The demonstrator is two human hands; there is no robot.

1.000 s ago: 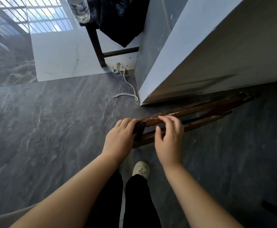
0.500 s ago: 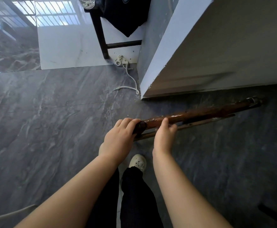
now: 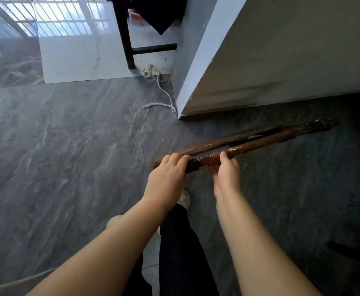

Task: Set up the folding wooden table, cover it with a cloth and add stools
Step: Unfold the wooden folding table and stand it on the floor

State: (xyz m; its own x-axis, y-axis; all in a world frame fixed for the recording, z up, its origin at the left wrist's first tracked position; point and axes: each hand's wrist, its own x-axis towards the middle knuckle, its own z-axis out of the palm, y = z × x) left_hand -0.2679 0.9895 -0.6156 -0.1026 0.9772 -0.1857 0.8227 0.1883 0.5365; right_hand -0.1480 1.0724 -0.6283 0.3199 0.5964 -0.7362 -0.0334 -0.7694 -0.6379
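A folded dark brown wooden table (image 3: 260,138) stands on edge above the grey floor, seen edge-on as two long bars with a narrow gap between them, running from centre to the right. My left hand (image 3: 167,178) wraps over the near end of the upper bar. My right hand (image 3: 226,174) grips the lower bar just to the right, thumb on top and fingers underneath. No cloth or stools are in view.
A white wall corner (image 3: 187,103) juts out just behind the table. A white cord (image 3: 164,92) trails on the floor by it. A dark chair leg (image 3: 124,39) with black fabric (image 3: 157,16) draped over it stands farther back. My shoe (image 3: 184,198) is below the hands.
The table has come away from the wall toward me and the two bars have parted slightly. My right hand has turned from resting on top to gripping from underneath.
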